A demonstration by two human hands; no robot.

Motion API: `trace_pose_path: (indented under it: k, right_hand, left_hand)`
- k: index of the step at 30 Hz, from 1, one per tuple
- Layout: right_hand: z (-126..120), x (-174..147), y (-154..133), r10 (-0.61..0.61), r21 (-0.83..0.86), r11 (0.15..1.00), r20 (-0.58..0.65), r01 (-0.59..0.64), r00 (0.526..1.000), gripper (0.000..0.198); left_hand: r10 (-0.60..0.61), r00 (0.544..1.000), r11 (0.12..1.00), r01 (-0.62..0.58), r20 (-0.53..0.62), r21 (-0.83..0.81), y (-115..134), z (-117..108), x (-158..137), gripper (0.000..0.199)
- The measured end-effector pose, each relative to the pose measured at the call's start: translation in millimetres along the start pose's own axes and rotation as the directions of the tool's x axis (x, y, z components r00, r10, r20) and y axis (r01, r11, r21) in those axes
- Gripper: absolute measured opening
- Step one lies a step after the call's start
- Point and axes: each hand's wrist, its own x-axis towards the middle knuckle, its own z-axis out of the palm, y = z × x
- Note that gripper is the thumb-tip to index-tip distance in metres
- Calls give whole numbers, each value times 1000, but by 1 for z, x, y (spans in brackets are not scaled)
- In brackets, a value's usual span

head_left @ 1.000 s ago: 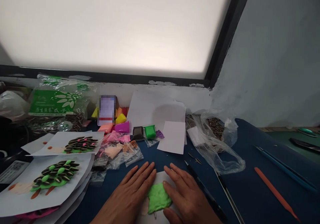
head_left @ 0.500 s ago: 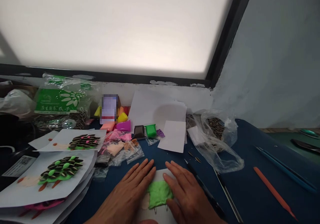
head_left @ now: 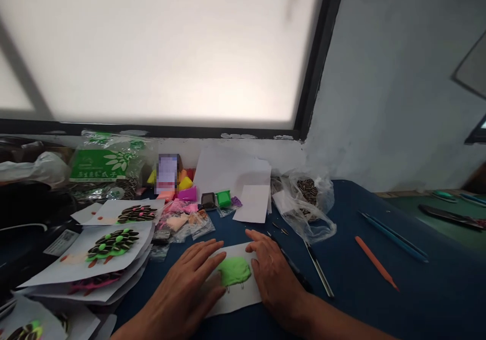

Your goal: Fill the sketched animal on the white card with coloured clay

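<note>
A flattened patch of bright green clay [head_left: 234,271] lies on a white paper card [head_left: 237,302], with short drawn lines below it like legs. My left hand [head_left: 190,282] lies along the card's left side, fingers stretched out and thumb beside the clay's left edge. On the other side, my right hand [head_left: 275,277] rests over the card's right part, fingers a little bent and apart. Its thumb and forefinger come close to the clay's right edge. Neither hand holds anything; whether the left thumb touches the clay I cannot tell.
Finished hedgehog pictures [head_left: 114,244] with seeds are stacked at left. Behind lie clay packets [head_left: 224,199], white sheets [head_left: 250,203] and a bag of sunflower seeds [head_left: 307,193]. A silver pen-like tool [head_left: 319,269], an orange tool [head_left: 375,263] and blue tweezers [head_left: 395,236] lie at right.
My hands have drawn outward from the green clay, showing more of it and the card. The view has shifted, so more of the right side and the lower-left pictures shows.
</note>
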Motion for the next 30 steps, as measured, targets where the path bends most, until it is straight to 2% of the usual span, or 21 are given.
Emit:
trace_pose_path:
  k: [3,6,13,19,27,30]
  right_hand:
    - [-1,1,-1,-10,30,1000,0,10,1000,27]
    - [-3,1,-2,-13,61,998,26,12,1000,27]
    - [-6,-1,-1,-42,142,989,74,31,996,27]
    - [-9,0,-1,-83,228,971,45,71,996,25]
    - [-8,2,-6,-81,230,970,25,73,996,16]
    - [-6,1,-4,-85,215,973,13,81,996,24]
  left_hand:
    - [-78,997,996,79,-15,51,0,2,-11,45]
    - [-125,991,989,128,-38,76,-4,9,-22,57]
    - [-133,990,989,135,-35,52,-5,11,-24,56]
    - [-83,995,993,87,-50,83,-7,12,-22,55]
    - [-56,998,986,58,-14,154,-5,10,-22,54]
    - [-61,998,986,60,6,155,-3,7,-19,54]
